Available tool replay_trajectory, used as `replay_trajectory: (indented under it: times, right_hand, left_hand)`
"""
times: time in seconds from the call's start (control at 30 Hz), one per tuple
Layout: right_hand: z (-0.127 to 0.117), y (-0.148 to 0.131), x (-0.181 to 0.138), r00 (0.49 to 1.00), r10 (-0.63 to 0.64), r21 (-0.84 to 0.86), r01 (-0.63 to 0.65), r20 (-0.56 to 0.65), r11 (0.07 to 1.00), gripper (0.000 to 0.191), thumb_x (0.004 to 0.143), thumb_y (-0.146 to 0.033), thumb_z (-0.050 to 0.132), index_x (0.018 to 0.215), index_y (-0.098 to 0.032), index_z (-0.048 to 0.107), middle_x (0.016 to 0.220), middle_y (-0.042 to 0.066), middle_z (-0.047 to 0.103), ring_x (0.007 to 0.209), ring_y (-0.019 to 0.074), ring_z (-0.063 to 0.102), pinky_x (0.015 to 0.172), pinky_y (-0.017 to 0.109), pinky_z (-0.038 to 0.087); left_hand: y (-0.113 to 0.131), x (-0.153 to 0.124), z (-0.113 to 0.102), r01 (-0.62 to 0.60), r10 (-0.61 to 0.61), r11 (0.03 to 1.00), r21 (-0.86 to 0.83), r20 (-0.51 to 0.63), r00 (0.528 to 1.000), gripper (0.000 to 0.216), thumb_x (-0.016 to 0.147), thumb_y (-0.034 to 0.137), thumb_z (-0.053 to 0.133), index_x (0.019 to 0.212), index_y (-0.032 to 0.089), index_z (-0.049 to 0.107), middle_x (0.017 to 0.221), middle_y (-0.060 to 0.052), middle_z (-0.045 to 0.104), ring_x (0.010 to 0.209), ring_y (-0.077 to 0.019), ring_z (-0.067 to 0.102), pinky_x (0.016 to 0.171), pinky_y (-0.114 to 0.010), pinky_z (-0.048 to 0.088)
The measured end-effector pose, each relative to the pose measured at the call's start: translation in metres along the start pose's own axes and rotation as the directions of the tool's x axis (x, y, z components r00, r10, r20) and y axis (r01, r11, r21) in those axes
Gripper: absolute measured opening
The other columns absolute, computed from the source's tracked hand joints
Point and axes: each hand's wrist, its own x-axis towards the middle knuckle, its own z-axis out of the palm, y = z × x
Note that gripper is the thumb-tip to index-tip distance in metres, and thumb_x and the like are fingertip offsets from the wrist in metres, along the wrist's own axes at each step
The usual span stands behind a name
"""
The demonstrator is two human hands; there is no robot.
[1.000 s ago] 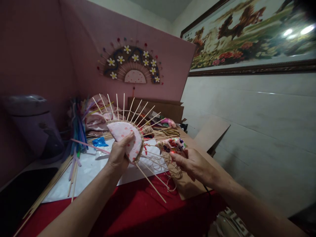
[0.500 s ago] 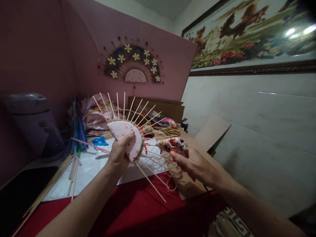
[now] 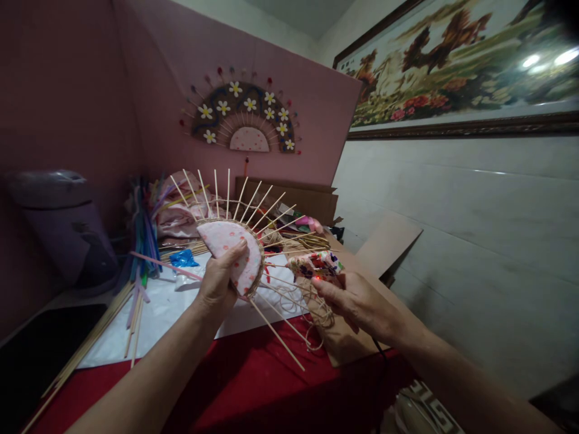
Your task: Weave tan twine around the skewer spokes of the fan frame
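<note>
A half-round panel (image 3: 248,260) covered in pale pink cloth with red dots is gripped in my left hand (image 3: 219,278), thumb on its front face. Twine runs around its curved edge, and thin wooden sticks (image 3: 228,194) fan outward from there. My right hand (image 3: 366,303) is closed around a glue gun (image 3: 313,263) covered in floral cloth, with a small red light near my thumb and a black cord (image 3: 380,351) hanging below. Its front end is close to the sticks on the panel's right side; whether it touches them I cannot tell. Loose twine (image 3: 322,342) hangs below the gun.
White paper (image 3: 158,325) and brown cardboard (image 3: 346,346) lie on a red tablecloth (image 3: 253,386). Pipe cleaners (image 3: 145,232), a blue packet (image 3: 183,258) and long sticks (image 3: 97,325) lie to the left. A finished flowered fan (image 3: 249,103) hangs on the pink board behind.
</note>
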Motion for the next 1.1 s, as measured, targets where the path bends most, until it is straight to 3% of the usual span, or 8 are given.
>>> replay_trajectory:
  times: [1.1]
  right_hand:
    - [-0.0012,-0.0024,-0.0012,0.998,0.048,0.003,-0.048,0.043,0.999,0.042,0.084,-0.054,0.043,0.06,-0.02,0.039,0.049,-0.005,0.037,0.04,0.0071,0.037,0.035,0.02,0.029]
  left_hand:
    - [0.0023,-0.0043,0.0024,-0.028,0.028,1.0,-0.01,-0.009,1.0,0.026,0.054,0.014,0.075,0.077,0.008,0.065,0.066,-0.007,0.07,0.053,-0.0156,0.063,0.049,-0.024,0.052]
